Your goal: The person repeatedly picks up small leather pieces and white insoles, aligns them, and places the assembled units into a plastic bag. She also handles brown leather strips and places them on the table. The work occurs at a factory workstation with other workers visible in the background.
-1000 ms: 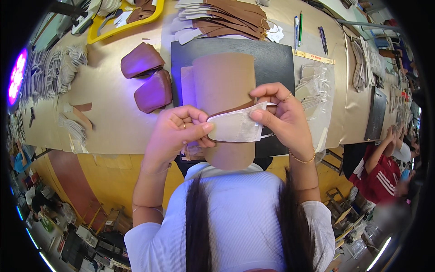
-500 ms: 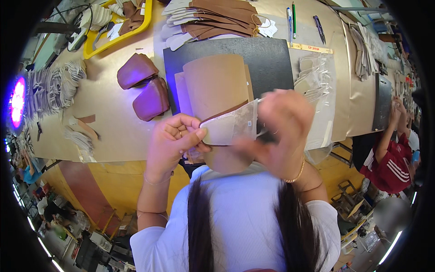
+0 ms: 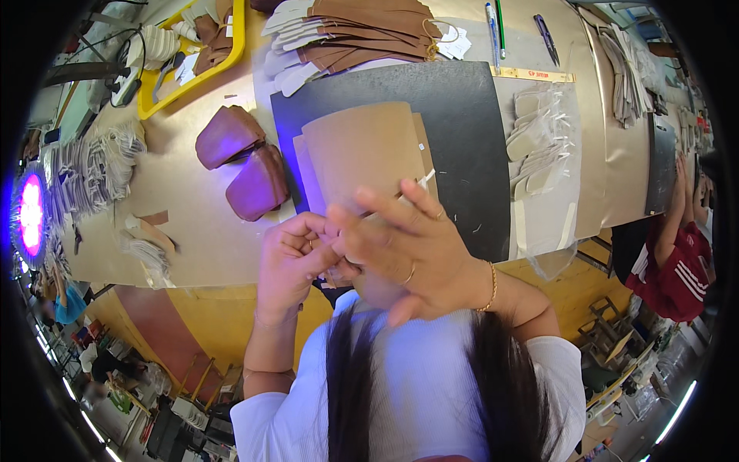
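My left hand (image 3: pixel 296 258) is closed in a pinch at the edge of the white-faced brown leather piece, which is now almost wholly hidden behind my other hand. Spread across it is my right hand (image 3: pixel 408 250), fingers apart and partly blurred. A small white strip (image 3: pixel 426 180) shows by one of its fingertips; whether it is stuck there I cannot tell. Just beyond both hands a tan board (image 3: pixel 362 142) with a curved far edge lies on a black mat (image 3: pixel 466 154).
Two stitched brown leather pieces (image 3: pixel 258 181) lie left of the mat. Brown strips with white ends (image 3: pixel 369 31) are piled behind it. A yellow tray (image 3: pixel 240 38) stands far left, pens (image 3: pixel 546 40) far right. Pale pieces in clear plastic (image 3: pixel 535 142) lie right. Another person in red (image 3: pixel 673 266) works beyond.
My right hand has swung left and down across the leather piece, covering it, and its fingers have spread. My left hand keeps its pinch in nearly the same place. The view has shifted slightly.
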`<state>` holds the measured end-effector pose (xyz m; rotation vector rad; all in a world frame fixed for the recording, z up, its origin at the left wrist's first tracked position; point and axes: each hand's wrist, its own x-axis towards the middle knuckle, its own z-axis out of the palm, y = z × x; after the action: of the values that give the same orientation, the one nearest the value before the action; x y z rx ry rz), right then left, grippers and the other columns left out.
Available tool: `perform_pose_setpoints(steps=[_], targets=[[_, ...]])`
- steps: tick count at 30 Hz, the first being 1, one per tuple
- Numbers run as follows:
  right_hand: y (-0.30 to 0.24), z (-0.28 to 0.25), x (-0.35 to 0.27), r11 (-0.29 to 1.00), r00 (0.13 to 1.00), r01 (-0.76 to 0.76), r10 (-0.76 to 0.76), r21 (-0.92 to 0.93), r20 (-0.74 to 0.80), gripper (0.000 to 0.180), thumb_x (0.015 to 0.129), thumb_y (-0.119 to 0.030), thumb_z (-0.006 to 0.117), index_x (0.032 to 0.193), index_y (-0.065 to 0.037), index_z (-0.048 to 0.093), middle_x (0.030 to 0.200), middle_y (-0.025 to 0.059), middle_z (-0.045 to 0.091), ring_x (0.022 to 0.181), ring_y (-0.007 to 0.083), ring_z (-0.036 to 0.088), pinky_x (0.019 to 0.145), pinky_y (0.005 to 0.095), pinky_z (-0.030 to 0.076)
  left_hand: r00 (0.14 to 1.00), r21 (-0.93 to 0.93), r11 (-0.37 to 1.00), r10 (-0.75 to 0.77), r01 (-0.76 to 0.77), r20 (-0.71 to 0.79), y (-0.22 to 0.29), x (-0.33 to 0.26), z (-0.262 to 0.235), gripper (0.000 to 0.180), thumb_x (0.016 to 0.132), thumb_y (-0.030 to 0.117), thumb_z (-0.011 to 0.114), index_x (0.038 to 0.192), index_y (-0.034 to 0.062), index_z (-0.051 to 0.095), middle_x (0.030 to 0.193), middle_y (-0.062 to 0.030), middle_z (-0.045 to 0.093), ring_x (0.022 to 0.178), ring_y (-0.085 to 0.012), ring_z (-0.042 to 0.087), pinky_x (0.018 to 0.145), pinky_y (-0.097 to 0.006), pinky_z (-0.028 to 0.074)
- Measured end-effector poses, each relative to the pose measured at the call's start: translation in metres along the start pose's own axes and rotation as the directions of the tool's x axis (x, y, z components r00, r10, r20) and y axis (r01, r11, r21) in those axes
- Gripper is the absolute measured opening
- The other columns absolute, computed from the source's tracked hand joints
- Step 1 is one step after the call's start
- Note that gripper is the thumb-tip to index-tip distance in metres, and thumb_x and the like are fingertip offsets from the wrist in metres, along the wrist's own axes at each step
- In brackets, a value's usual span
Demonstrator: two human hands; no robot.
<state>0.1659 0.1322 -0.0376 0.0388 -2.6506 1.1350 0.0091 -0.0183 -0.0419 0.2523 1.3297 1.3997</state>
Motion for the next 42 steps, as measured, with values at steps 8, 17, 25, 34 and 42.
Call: perform_pose_setpoints(steps=[8,17,25,34,42], targets=[[0.018,0.027,-0.019,0.908,0.939,-0.132,0.243,0.396,-0.243,0.091,0.090,-0.070,0.021,0.151,-0.005,0.004,0.155,0.0236,0.006,0.144,0.0387,0.009,0.115,0.0442,0.006,0.997,-0.029,0.997,-0.069,0.069,-0.017,0.004,0.000,0.001,0.009,0.086,0.004,0.065,0.090,-0.0012,0.059,0.075,-0.0065,0.065,0.060,-0.0141,0.067,0.048,-0.021,0.048],[0.027,0.010,-0.056,0.871,0.850,-0.289,0.424,0.397,-0.312,0.092,0.091,-0.068,0.027,0.150,-0.001,0.003,0.156,0.0200,0.009,0.144,0.0343,0.015,0.115,0.0381,0.015,0.988,-0.153,0.988,0.057,-0.035,0.143,0.040,0.016,0.002,0.011,0.087,0.004,0.062,0.095,-0.0023,0.058,0.077,-0.0119,0.065,0.059,-0.0189,0.067,0.055,-0.028,0.056],[0.032,-0.046,-0.071,0.897,0.675,-0.372,0.437,0.238,-0.595,0.058,0.099,-0.043,0.042,0.138,0.000,0.040,0.142,0.0177,0.042,0.132,0.0294,0.040,0.108,0.0373,0.032,0.949,-0.097,0.944,0.316,-0.316,-0.017,0.100,0.090,-0.022,0.019,0.090,0.014,0.064,0.101,0.0000,0.057,0.078,-0.0057,0.063,0.047,-0.0110,0.058,0.043,-0.019,0.047],[0.058,-0.066,0.012,0.528,0.683,0.099,0.580,0.844,-0.443,0.062,0.090,-0.016,0.064,0.143,-0.005,0.033,0.113,0.0082,0.061,0.100,0.0128,0.059,0.084,0.0255,0.047,0.936,0.396,0.883,0.116,-0.250,0.332,0.118,0.102,0.051,0.020,0.087,0.019,0.068,0.096,0.0017,0.062,0.080,-0.0020,0.061,0.044,-0.0030,0.048,0.039,-0.016,0.033],[0.127,-0.070,0.004,0.614,0.584,-0.353,0.734,0.706,-0.347,0.051,0.088,-0.012,0.067,0.133,-0.004,0.045,0.072,-0.0041,0.052,0.066,0.0030,0.046,0.060,0.0184,0.038,0.871,0.658,0.693,0.479,-0.296,-0.113,0.095,0.058,-0.039,0.025,0.085,0.016,0.069,0.104,0.0005,0.066,0.082,-0.0034,0.064,0.059,-0.0105,0.058,0.055,-0.023,0.046]])
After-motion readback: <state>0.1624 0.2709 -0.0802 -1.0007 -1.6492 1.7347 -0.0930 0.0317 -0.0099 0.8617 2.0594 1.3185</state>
